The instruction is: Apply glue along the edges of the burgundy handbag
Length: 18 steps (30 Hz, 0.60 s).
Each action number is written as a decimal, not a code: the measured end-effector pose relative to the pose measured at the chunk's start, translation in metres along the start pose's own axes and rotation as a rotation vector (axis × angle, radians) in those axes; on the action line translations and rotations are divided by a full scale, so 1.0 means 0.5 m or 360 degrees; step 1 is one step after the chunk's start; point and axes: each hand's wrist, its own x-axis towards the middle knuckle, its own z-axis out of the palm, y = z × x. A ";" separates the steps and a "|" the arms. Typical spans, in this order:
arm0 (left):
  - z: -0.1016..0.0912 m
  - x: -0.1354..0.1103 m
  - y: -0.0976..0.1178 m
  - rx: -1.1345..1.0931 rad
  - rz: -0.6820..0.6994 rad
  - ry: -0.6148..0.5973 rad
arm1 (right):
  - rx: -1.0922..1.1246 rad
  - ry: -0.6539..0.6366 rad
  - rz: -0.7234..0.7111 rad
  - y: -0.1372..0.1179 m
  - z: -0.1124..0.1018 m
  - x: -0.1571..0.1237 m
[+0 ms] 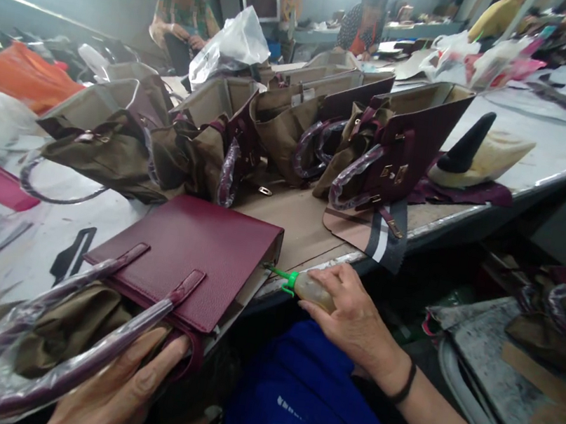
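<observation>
A maroon leather handbag (191, 255) lies on its side on the worktable, its plastic-wrapped handles (53, 362) pointing toward me. My left hand (123, 386) grips the bag at its open top, fingers curled under a handle. My right hand (353, 314) is closed around a small squeeze bottle (311, 288) with a green nozzle. The nozzle tip touches the bag's bottom edge, at the corner near the table rim.
Several maroon and olive handbags (377, 148) stand in a row behind. A black cone on a pad (470, 151), leather scraps (375, 233) and plastic bags (233, 45) lie on the table (548, 145). Two people sit working at the back. More bags rest on a low bench (555, 309) at right.
</observation>
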 end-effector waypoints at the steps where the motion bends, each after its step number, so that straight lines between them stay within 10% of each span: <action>1: 0.002 -0.004 -0.006 0.0006 0.0021 -0.0014 | -0.0025 -0.0033 0.0010 -0.001 0.000 0.002; 18: 0.023 -0.030 -0.029 -0.0003 0.0122 -0.0124 | -0.0017 -0.0100 0.0066 -0.031 0.002 -0.011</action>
